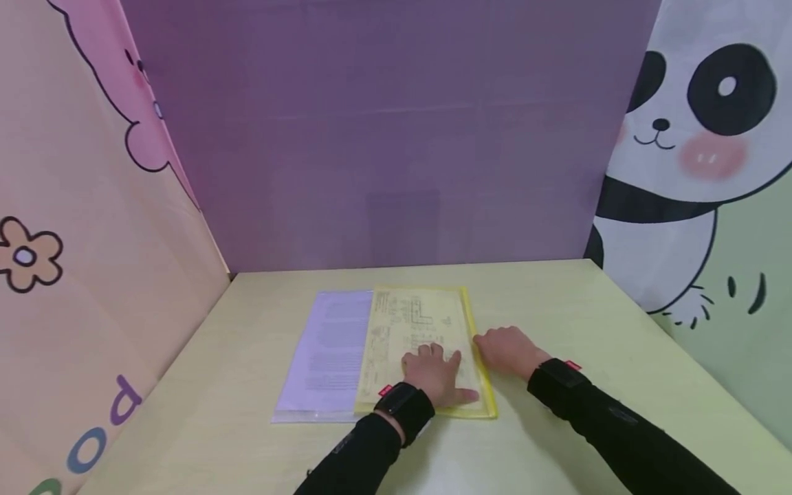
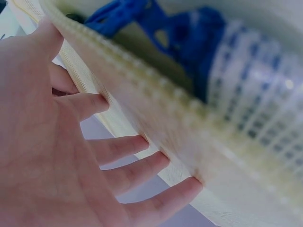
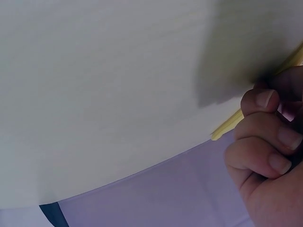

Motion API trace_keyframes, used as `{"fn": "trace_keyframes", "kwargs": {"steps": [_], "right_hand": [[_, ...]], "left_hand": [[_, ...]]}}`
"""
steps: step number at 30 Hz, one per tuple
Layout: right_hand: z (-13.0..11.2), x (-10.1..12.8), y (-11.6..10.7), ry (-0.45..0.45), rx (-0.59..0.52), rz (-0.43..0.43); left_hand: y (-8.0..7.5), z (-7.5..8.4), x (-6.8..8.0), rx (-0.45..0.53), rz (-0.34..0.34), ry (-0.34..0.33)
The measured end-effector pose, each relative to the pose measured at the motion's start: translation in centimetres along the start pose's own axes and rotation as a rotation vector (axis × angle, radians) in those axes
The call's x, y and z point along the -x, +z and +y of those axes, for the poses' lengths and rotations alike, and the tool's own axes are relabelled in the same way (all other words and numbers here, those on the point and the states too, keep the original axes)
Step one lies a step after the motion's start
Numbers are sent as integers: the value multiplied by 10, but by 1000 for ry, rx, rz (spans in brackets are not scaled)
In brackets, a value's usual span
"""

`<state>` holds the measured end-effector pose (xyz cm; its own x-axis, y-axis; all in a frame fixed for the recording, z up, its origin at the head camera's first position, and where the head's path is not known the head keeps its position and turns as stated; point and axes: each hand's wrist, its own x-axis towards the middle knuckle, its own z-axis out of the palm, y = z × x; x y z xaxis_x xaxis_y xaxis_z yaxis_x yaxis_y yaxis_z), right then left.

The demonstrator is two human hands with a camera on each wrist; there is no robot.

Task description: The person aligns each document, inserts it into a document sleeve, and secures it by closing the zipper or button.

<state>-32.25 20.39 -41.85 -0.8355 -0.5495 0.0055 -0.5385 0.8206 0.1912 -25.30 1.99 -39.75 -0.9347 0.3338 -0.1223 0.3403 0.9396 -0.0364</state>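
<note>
A yellow file folder [image 1: 396, 309] with printed sheets showing through lies on the table, partly over a purple file folder [image 1: 328, 350]. My left hand [image 1: 433, 378] rests on the yellow folder's lower right part, fingers spread. At the folder's right edge, my right hand [image 1: 507, 349] pinches the yellow spine bar [image 1: 486, 392]. The right wrist view shows curled fingers [image 3: 255, 151] and the yellow bar [image 3: 227, 125] emerging beside them. In the left wrist view, straight fingertips [image 2: 189, 187] touch a pale, ridged-edged surface [image 2: 189, 137].
Behind the pale edge in the left wrist view are a blue openwork piece [image 2: 189, 42] and a blurred blue-and-white checked item [image 2: 260, 80]. The pale wooden table [image 1: 247, 454] meets a purple backdrop [image 1: 396, 137] behind and patterned panels at both sides.
</note>
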Motion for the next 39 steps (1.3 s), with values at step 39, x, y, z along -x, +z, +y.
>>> {"fn": "trace_keyframes", "kwargs": {"steps": [39], "right_hand": [[-15,28,-6,-46,-56,-66]], "left_hand": [[1,2,-1,-17,-6,-15]]}}
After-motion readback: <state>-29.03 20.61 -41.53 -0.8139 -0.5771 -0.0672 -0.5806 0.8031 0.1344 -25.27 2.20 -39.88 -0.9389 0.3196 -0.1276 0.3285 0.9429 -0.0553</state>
